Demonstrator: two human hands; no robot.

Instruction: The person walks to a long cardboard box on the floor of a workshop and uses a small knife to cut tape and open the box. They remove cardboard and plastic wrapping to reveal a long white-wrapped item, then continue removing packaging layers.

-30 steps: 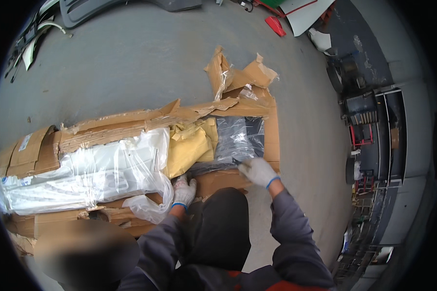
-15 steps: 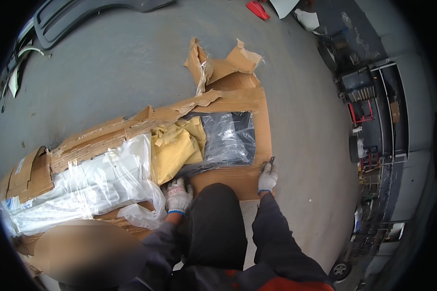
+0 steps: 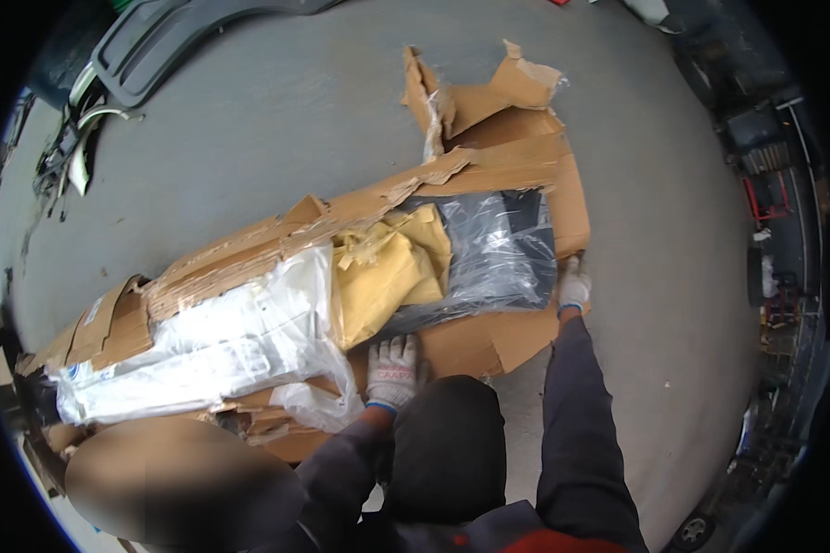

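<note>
A long, torn cardboard box (image 3: 572, 198) lies open on the floor in front of me. Inside are a part in black plastic wrap (image 3: 498, 249), crumpled yellow-brown paper (image 3: 378, 281) and a long piece in clear plastic (image 3: 240, 323). My left hand (image 3: 394, 371), in a white knit glove, presses on the near cardboard beside the paper, fingers spread. At the box's right near corner is my gloved right hand (image 3: 575, 284), closed against the edge. The slim dark utility knife that showed in it earlier is hidden now.
Torn cardboard flaps (image 3: 503, 101) stick up at the far end. A grey plastic panel (image 3: 148, 55) lies at the upper left, near loose car parts (image 3: 81, 152). A person (image 3: 180, 479) is close at lower left. Shelving with a red frame (image 3: 770, 194) lines the right side.
My view has swung, so the box appears farther right. My right hand has moved up along the box's right edge, and the near flap's corner now stands apart. My left hand still presses down.
</note>
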